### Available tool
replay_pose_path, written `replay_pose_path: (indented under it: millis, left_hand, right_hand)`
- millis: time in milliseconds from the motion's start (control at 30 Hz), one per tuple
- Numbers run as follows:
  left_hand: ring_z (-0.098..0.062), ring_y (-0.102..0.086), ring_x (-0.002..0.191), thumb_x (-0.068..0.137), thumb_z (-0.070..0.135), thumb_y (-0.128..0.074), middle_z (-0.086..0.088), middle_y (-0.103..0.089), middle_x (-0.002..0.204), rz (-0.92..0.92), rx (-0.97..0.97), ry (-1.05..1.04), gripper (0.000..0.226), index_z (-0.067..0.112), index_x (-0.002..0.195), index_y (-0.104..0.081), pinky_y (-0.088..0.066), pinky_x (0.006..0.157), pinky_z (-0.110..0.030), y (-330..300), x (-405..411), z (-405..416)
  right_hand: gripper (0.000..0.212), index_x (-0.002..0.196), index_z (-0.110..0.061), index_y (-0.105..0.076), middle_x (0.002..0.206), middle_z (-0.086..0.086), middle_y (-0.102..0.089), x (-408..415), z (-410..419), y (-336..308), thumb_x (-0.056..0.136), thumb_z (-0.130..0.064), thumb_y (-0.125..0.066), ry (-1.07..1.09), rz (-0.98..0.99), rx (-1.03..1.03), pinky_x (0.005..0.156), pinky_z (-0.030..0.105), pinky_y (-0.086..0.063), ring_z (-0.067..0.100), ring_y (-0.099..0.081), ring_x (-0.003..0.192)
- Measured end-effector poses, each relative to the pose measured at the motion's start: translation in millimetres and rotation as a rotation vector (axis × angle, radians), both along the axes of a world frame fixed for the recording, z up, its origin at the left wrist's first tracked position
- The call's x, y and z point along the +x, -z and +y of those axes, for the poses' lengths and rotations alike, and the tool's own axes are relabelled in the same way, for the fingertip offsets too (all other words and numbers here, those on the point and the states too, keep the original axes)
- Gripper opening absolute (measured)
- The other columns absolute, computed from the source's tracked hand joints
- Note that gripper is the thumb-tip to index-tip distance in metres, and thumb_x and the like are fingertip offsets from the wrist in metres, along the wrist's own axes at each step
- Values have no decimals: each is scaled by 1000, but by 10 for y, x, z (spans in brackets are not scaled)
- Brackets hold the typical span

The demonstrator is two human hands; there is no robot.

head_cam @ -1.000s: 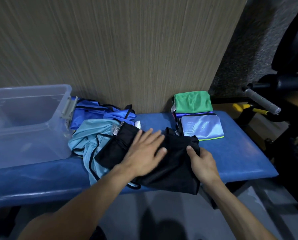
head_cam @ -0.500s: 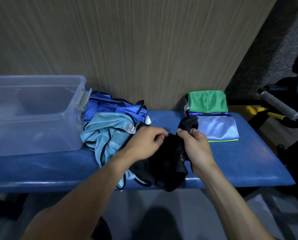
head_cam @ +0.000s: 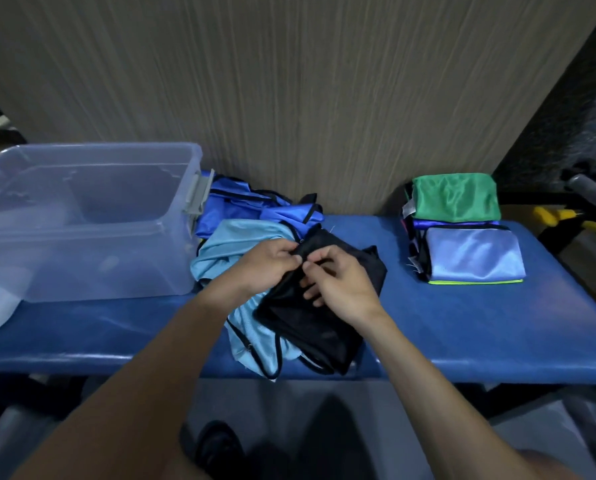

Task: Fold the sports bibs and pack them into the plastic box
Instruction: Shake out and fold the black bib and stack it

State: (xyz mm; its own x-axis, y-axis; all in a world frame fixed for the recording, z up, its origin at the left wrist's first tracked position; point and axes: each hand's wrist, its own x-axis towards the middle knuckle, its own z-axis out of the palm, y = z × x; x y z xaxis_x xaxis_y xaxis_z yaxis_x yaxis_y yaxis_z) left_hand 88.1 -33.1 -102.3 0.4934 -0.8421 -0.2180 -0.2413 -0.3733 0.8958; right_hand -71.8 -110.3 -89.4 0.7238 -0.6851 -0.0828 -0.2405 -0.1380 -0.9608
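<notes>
Head view: both hands on the black bib, mid-fold

Left hand (head_cam: 272, 263) and right hand (head_cam: 338, 282) close together, fingertips nearly touching, each pinching an edge of the black bib (head_cam: 310, 317). Left thumb and forefinger clamped on the upper hem; right fingers curled into the cloth just beside them. Both forearms reaching in from the near edge, wrists bent slightly down, palms turned toward each other.

To fold well, probably best to match the two pinched edges, pull the mesh taut, lay it flat on the bench (head_cam: 462, 327), then smooth before doubling again. Slippery fabric, likely to slump if let go early.

Black bib bunched partly on a light blue bib (head_cam: 227, 244), its lower end hanging over the bench's front edge. Behind, a darker blue bib (head_cam: 241, 206) crumpled against the wall. Plastic box (head_cam: 92, 258) to the left, no bibs visible inside. Folded stack (head_cam: 462, 230) well apart to the right, green on top.
</notes>
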Motion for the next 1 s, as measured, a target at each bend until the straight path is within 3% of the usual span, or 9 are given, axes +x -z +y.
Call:
replay_pose_path:
  millis: [67, 233, 367, 433, 533, 667, 767, 900, 1000]
  left_hand:
    - [-17, -65, 116, 93, 26, -67, -4, -68, 128, -78, 9, 4, 49, 21, 140, -56, -51, 105, -41, 17, -36, -3]
    - [-19, -72, 94, 98, 7, -62, -1, -73, 106, -207, -61, -25, 43, 21, 138, -55, -56, 95, -44, 38, -102, -12]
    - [-19, -67, 109, 99, 10, -61, -1, -70, 119, -312, -44, -63, 45, 27, 140, -54, -52, 102, -42, 79, -128, -20]
    - [-16, -59, 124, 100, 8, -59, -1, -65, 128, -399, -72, -76, 44, 25, 140, -55, -45, 108, -31, 103, -192, -7]
    - [-14, -56, 124, 102, 13, -57, 3, -63, 127, -492, -109, -22, 42, 20, 143, -53, -38, 102, -20, 87, -282, 34]
    - [-14, -54, 129, 101, 30, -61, 5, -56, 142, -432, -68, 132, 50, 25, 148, -47, -45, 110, -38, -89, -172, 201]
    - [-8, -57, 117, 91, 7, -65, 12, -54, 132, -420, -99, 240, 47, 31, 131, -57, -53, 96, -28, -257, -69, 469]
    - [-2, -51, 109, 79, 23, -81, 16, -48, 115, -546, -33, 398, 46, 39, 115, -58, -41, 90, -11, -325, -61, 764]
    - [-6, -53, 103, 76, 31, -87, 14, -49, 106, -651, -130, 398, 37, 36, 103, -61, -43, 88, -14, -249, -127, 775]
  right_hand:
    - [12, 101, -24, -61, 81, -3, -73, -197, 32, 29, 94, -32, -67, 1, 9, -245, 70, 25, -52, 8, -68, 71]
    - [43, 105, -23, -62, 96, -9, -53, -631, 323, 333, 84, -61, -64, -70, 149, -980, 76, 33, -45, 19, -52, 88]
    - [29, 104, -20, -63, 97, -1, -54, -727, 388, 571, 86, -43, -59, -30, 206, -1238, 67, 40, -49, 26, -53, 84]
    - [26, 109, -20, -65, 97, 0, -54, -763, 420, 662, 87, -32, -59, -22, 224, -1332, 62, 39, -47, 27, -53, 81]
    - [33, 120, -21, -67, 102, -1, -58, -836, 454, 737, 89, -27, -56, 11, 245, -1361, 63, 39, -46, 26, -53, 83]
    - [38, 126, -23, -66, 107, -3, -60, -887, 465, 710, 91, -30, -53, 40, 248, -1302, 65, 42, -51, 27, -55, 89]
    - [40, 128, -22, -65, 108, -2, -60, -865, 475, 665, 92, -32, -50, 35, 238, -1240, 66, 42, -52, 28, -56, 91]
    - [42, 130, -18, -63, 107, 0, -56, -847, 475, 652, 92, -31, -50, 8, 193, -1168, 69, 44, -53, 28, -55, 92]
    - [42, 129, -16, -63, 104, 0, -53, -828, 457, 648, 92, -30, -50, -15, 167, -1126, 70, 42, -54, 25, -51, 91]
